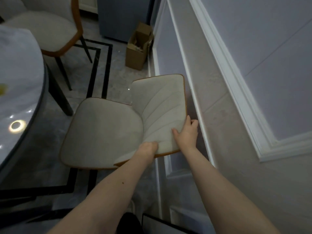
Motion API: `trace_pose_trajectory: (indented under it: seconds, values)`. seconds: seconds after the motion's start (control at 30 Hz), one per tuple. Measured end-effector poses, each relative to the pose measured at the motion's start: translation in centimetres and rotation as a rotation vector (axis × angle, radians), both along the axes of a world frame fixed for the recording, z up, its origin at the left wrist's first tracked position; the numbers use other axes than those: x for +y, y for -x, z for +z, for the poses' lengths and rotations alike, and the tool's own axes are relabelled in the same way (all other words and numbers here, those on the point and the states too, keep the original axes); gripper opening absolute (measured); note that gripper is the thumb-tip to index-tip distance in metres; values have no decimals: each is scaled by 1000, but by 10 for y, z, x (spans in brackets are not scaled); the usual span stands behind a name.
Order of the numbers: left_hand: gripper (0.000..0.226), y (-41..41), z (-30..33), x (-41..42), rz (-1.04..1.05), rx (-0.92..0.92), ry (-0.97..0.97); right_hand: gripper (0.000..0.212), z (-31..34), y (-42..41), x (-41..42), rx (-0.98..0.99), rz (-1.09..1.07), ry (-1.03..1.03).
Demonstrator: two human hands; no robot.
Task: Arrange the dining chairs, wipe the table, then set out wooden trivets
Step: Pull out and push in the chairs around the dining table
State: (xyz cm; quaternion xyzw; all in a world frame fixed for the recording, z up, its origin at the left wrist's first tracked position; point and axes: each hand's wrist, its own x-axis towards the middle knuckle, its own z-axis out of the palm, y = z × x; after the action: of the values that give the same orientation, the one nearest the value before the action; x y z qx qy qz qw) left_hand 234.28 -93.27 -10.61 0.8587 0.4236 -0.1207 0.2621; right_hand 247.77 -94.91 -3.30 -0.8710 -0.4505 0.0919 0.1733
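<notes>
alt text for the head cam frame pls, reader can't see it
Seen from above, both hands grip the backrest of a cream dining chair standing beside a pale panelled wall: the left hand at its near edge, the right hand with fingers curled over the top edge. A glossy round table, a second chair and an open cardboard box lie beyond.

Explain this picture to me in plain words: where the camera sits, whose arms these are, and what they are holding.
There is no machine here. The camera is worn on a person's head and looks down at their own two bare arms. Both hands hold the backrest of a cream dining chair: the left hand grips its near edge, the right hand curls over its top edge, beside the wall. On the left is the glossy edge of the dining table. A second chair stands beyond, and a cardboard box sits on the floor.
</notes>
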Motion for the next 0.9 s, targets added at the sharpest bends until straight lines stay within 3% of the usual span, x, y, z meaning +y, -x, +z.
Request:
trace_pose_trajectory:
  seconds: [0.13,0.33,0.6,0.9]
  values:
    - [49,54,9,-10,5,21,34,78,2,52,-17,133,-30,-36]
    - [46,138,19,-30,27,117,-3,98,7,136,-47,321,-66,23]
    - [38,230,27,-46,122,206,-38,100,5,240,-67,378,-182,-16]
    - [40,281,30,-56,254,223,-21,100,3,286,-63,369,-51,0]
